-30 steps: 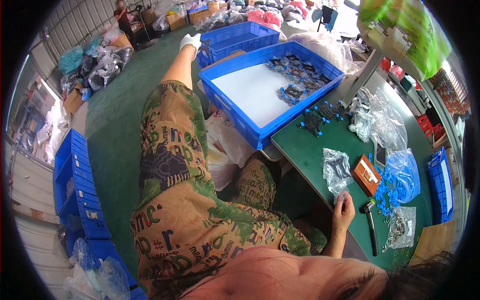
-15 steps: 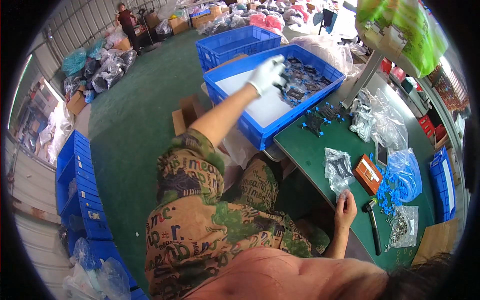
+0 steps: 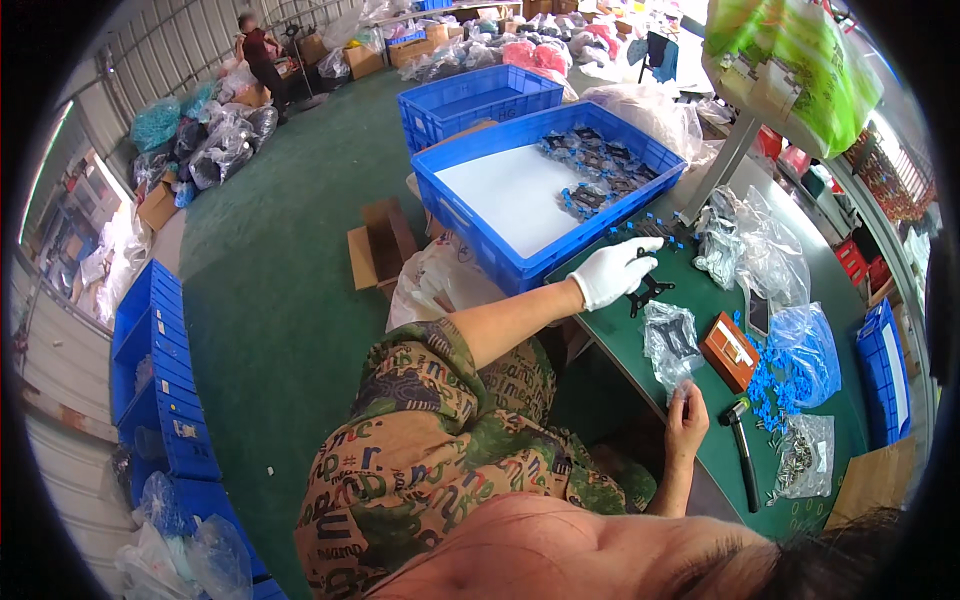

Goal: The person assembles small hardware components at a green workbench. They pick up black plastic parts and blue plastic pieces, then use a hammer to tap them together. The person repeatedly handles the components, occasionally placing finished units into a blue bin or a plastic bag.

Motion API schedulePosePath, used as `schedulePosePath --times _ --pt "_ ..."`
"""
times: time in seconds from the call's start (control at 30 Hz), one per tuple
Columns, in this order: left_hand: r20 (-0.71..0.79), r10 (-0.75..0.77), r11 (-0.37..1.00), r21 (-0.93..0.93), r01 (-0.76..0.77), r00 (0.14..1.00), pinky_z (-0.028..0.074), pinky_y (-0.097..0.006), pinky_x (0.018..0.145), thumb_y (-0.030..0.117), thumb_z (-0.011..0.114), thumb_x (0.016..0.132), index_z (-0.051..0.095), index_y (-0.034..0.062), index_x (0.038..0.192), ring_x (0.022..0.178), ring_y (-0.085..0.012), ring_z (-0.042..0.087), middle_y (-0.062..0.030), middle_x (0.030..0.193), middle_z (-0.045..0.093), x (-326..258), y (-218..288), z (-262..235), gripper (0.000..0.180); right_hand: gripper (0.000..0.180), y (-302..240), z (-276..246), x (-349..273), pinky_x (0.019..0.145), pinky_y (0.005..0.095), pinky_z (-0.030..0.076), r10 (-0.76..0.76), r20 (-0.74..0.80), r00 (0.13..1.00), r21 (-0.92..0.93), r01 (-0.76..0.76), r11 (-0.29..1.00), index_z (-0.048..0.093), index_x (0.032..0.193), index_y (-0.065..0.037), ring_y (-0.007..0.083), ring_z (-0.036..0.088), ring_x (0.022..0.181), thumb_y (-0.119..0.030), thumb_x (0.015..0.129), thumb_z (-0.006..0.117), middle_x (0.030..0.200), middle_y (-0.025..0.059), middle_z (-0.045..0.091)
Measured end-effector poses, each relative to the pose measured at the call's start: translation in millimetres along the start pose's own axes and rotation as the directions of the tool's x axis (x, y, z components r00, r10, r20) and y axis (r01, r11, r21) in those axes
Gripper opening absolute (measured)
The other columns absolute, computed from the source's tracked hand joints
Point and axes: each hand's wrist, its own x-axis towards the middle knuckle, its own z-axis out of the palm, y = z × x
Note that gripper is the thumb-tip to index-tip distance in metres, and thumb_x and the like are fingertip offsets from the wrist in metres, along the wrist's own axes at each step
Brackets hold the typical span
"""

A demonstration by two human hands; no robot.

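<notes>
While your white-gloved left hand (image 3: 612, 270) gripped a black flat plastic bracket (image 3: 648, 291) near the green table's (image 3: 640, 345) left edge, your bare right hand (image 3: 686, 420) pinched a clear plastic bag (image 3: 672, 342) closed.

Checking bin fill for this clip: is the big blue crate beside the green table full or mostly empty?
Mostly empty. The blue crate shows a bare white floor, with dark parts heaped only at its far end.

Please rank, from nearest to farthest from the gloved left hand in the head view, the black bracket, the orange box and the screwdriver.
From the left hand:
1. Black bracket, beside the fingers.
2. Orange box, further right on the table.
3. Screwdriver, at the near table edge.
</notes>
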Motion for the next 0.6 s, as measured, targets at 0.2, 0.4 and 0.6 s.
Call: schedulePosePath --times 0.2,0.4,0.6 --pt "-0.01 -0.014 0.993 -0.118 0.013 1.0 0.046 -0.022 0.063 0.012 0.058 0.103 0.055 0.0064 0.144 0.07 -0.0044 0.05 0.0022 0.088 0.059 -12 -9 43 0.041 0.016 6 -11 0 0.079 0.0349 0.051 -0.122 -0.076 0.99 -0.065 0.117 0.991 0.067 0.106 0.001 0.0293 0.063 0.09 -0.003 0.09 0.064 0.099 0.0146 0.063" --pt "-0.101 -0.102 0.878 -0.477 0.042 0.99 0.047 -0.02 0.066 0.011 0.057 0.104 0.051 0.0011 0.144 0.074 -0.0043 0.049 0.0033 0.098 0.056 -21 -67 61 0.042 0.029 22 -6 3 0.09 0.042 0.053 -0.048 -0.013 0.999 0.005 0.048 0.999 0.064 0.117 -0.002 0.0376 0.066 0.105 -0.013 0.091 0.063 0.112 0.019 0.067" --pt "-0.22 -0.102 0.936 -0.351 0.019 0.97 0.039 -0.021 0.057 0.018 0.049 0.109 0.054 0.0009 0.143 0.064 -0.0047 0.043 0.0036 0.087 0.053 -8 -80 79 0.039 0.027 -5 -19 8 0.073 0.034 0.054 0.249 -0.058 0.967 0.36 -0.212 0.908 0.063 0.123 -0.005 0.0205 0.066 0.077 -0.014 0.097 0.062 0.09 0.0106 0.066"
